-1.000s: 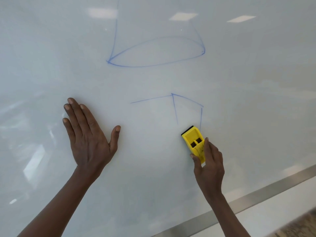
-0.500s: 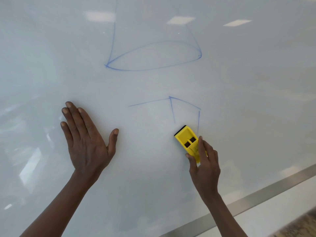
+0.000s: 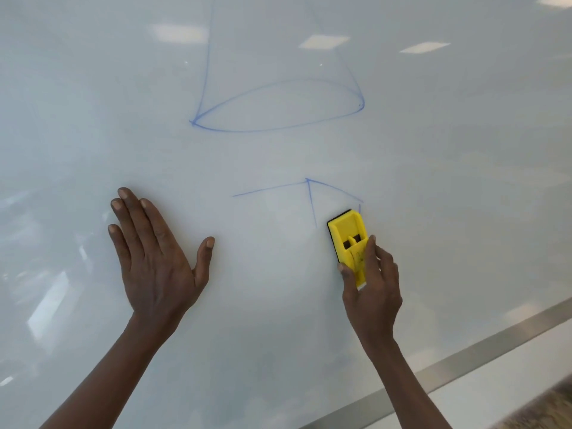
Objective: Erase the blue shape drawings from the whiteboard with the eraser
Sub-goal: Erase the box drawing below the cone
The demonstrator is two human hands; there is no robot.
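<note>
Right hand (image 3: 373,280) around yellow eraser (image 3: 348,239)

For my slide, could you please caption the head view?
Right hand wipes a yellow eraser over blue lines while the left hand braces the whiteboard.

Board surface between the left hand (image 3: 156,258) and the right hand (image 3: 373,289) is bare whiteboard (image 3: 464,181), hands well apart. The left hand lies flat on the board, fingers spread, and blocks any sweep toward that side. The right hand grips the yellow eraser (image 3: 348,239), whose top edge touches the lower blue shape (image 3: 306,193). Above that shape, bare board runs up to the upper blue shape (image 3: 278,106). To the right of the right hand the board is open. Below it, the metal frame strip (image 3: 464,360) bounds the surface.
</note>
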